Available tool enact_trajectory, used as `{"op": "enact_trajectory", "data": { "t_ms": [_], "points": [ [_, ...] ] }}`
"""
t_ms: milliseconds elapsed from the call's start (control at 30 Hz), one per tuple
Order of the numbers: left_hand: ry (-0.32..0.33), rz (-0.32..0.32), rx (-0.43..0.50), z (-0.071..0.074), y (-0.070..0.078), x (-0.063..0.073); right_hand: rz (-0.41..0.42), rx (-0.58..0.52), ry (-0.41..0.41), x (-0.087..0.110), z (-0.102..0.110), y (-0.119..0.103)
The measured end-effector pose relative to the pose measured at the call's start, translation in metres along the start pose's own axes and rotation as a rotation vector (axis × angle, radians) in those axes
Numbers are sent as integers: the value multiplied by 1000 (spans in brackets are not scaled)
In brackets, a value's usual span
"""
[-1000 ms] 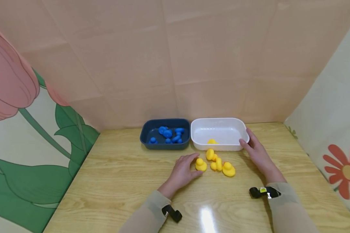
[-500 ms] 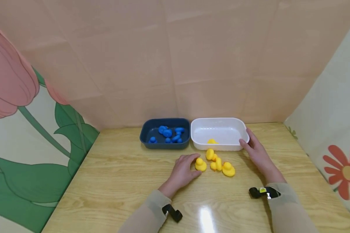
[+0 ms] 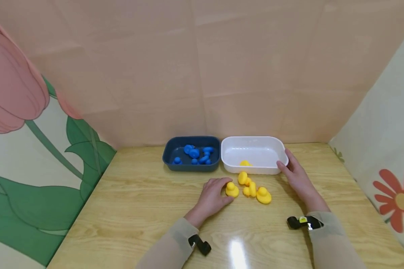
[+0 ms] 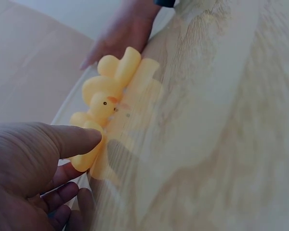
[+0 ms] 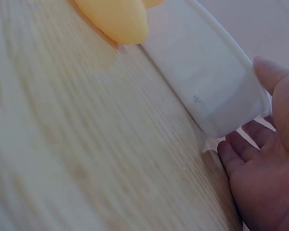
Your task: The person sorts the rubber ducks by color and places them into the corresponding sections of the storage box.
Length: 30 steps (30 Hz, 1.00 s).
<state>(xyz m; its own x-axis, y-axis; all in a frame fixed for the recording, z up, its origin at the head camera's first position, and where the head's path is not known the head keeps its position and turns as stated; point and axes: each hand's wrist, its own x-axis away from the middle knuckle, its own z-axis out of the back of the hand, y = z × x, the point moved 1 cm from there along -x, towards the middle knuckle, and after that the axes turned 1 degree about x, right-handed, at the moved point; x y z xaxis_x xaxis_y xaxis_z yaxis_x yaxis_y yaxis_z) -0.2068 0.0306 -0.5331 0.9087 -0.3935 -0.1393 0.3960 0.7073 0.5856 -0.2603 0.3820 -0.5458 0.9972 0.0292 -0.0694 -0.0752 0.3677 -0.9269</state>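
My left hand [image 3: 213, 197] curls its thumb and fingers round a yellow rubber duck [image 3: 232, 190] on the table. In the left wrist view, the thumb [image 4: 79, 142] overlaps that duck and a fingertip reaches behind it. Several more yellow ducks [image 3: 264, 195] lie just right of it, in front of the white bin [image 3: 249, 170]. My right hand [image 3: 297, 175] holds the bin's right end, thumb at the rim and fingers along the outer side. Part of one yellow duck [image 3: 245, 163] shows inside the white bin, behind its front wall.
A dark blue bin [image 3: 191, 168] with several blue ducks [image 3: 194, 153] stands directly left of the white one. Behind both rises a pinkish-beige backdrop [image 3: 202, 74]. The wooden table [image 3: 138, 209] reflects a bright light near its front.
The view shifts very slightly. Both hands, the ducks and the bins otherwise keep their places.
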Motion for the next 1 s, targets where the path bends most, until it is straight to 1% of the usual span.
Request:
{"op": "enact_trajectory", "data": {
  "t_ms": [167,333,500,700,867,1000],
  "points": [
    [-7,8,-15,0,1,-2,-14,8,-7,-2,1,1],
    [-9,22,-20,3,2,-1,-32,20,-13,-4,-2,-2],
    [0,30,13,9,4,0,-41,30,-13,-4,-4,-6],
    [28,25,38,22,7,-3,-62,30,-6,-6,-5,-5],
    [66,49,58,36,11,-11,-69,19,-4,-9,-4,-3],
    [108,51,56,46,15,-18,-75,11,-4,-9,-5,-4]
  ]
}}
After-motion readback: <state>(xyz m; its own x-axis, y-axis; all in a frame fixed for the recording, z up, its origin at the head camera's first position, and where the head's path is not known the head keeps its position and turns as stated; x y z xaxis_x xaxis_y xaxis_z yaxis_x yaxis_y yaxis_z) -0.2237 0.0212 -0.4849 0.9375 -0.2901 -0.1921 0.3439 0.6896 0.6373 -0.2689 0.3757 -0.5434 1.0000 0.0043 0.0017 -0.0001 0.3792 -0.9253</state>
